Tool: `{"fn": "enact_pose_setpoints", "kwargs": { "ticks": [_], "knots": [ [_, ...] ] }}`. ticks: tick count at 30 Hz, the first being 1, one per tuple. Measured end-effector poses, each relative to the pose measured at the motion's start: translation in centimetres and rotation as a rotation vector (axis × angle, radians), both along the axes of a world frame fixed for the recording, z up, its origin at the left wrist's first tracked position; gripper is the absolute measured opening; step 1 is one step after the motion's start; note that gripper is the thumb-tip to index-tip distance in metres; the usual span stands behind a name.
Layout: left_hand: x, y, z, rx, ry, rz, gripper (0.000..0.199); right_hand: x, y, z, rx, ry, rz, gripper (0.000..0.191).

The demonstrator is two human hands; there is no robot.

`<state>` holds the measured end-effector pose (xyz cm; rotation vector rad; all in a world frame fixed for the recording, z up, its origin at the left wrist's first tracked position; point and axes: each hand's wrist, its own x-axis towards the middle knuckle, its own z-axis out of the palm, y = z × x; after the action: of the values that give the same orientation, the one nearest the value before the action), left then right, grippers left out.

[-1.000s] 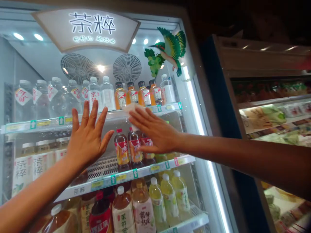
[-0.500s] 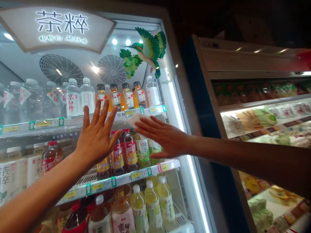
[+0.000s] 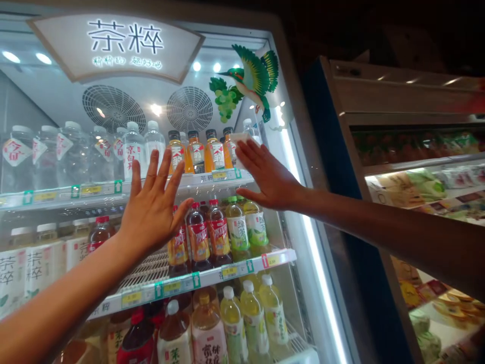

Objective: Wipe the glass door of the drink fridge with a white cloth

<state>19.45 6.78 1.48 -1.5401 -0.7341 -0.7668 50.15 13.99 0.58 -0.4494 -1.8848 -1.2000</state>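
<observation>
My left hand [image 3: 154,207] is spread flat against the glass door [image 3: 159,114] of a lit drinks cooler, fingers pointing up, with nothing in it. To the right, my right hand [image 3: 267,174] presses a small white cloth [image 3: 239,137] to the same glass. Only the cloth's upper edge shows above the fingertips; the palm hides the rest. Behind the glass near this hand are orange drink bottles with black caps [image 3: 215,151] and green tea bottles [image 3: 238,227]. Red-capped tea bottles [image 3: 199,235] stand between and below the two hands.
A kingfisher sticker [image 3: 252,83] and a fan-shaped lit sign [image 3: 117,48] are at the cooler's top. Clear water bottles [image 3: 71,151] line the upper shelf at left. A second, open display case [image 3: 394,91] with packaged goods stands on the right.
My right hand has slid up the glass with the white cloth, from mid-shelf height to the black-capped bottles. My left hand stays spread on the glass. The view has shifted slightly left.
</observation>
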Motion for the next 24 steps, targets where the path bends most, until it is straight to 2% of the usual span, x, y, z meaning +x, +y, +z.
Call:
{"fn": "enact_pose_setpoints", "kwargs": {
  "ticks": [2,4,6,8,10,12,15,17,18,21,23,24],
  "knots": [
    [-1.4,-0.6,0.1,-0.004,0.002,0.022,0.079,-2.1,-0.7,-0.4,-0.005,0.019,-0.006,0.108],
    [-3.0,-1.2,0.2,0.0,-0.002,0.046,0.079,-5.0,-1.8,-1.6,-0.008,-0.146,0.016,0.111],
    [-5.0,-1.8,0.2,0.011,-0.008,0.061,0.079,-7.9,-2.7,-1.9,0.005,-0.306,0.043,0.109],
    [-7.2,-2.5,0.1,0.014,-0.015,0.077,0.078,-10.4,-3.2,-0.6,0.017,-0.282,0.037,0.104],
    [-9.8,-3.3,0.0,0.011,-0.019,0.095,0.078,-12.8,-3.4,1.5,0.015,-0.108,0.016,0.101],
    [-12.6,-4.2,-0.3,0.006,-0.022,0.12,0.079,-15.6,-3.8,2.5,0.01,0.001,0.02,0.105],
    [-17.2,-5.7,-0.8,-0.003,-0.032,0.166,0.079,-20.7,-5.2,0.8,0.026,-0.178,0.078,0.114],
    [-20.2,-6.7,-1.1,-0.005,-0.042,0.195,0.079,-23.8,-6.2,-0.4,0.038,-0.359,0.113,0.113],
    [-21.6,-7.2,-1.2,-0.005,-0.046,0.207,0.078,-25.2,-6.6,-0.4,0.04,-0.401,0.121,0.111],
    [-25.2,-8.5,-1.6,-0.01,-0.059,0.23,0.077,-28.3,-7.0,2.0,0.028,-0.288,0.107,0.101],
    [-27.1,-9.1,-1.7,-0.021,-0.071,0.24,0.077,-30.1,-7.3,3.5,0.018,-0.144,0.107,0.103],
    [-27.9,-9.3,-1.8,-0.024,-0.077,0.243,0.077,-31.0,-7.5,3.6,0.019,-0.117,0.115,0.105]
  ]
}}
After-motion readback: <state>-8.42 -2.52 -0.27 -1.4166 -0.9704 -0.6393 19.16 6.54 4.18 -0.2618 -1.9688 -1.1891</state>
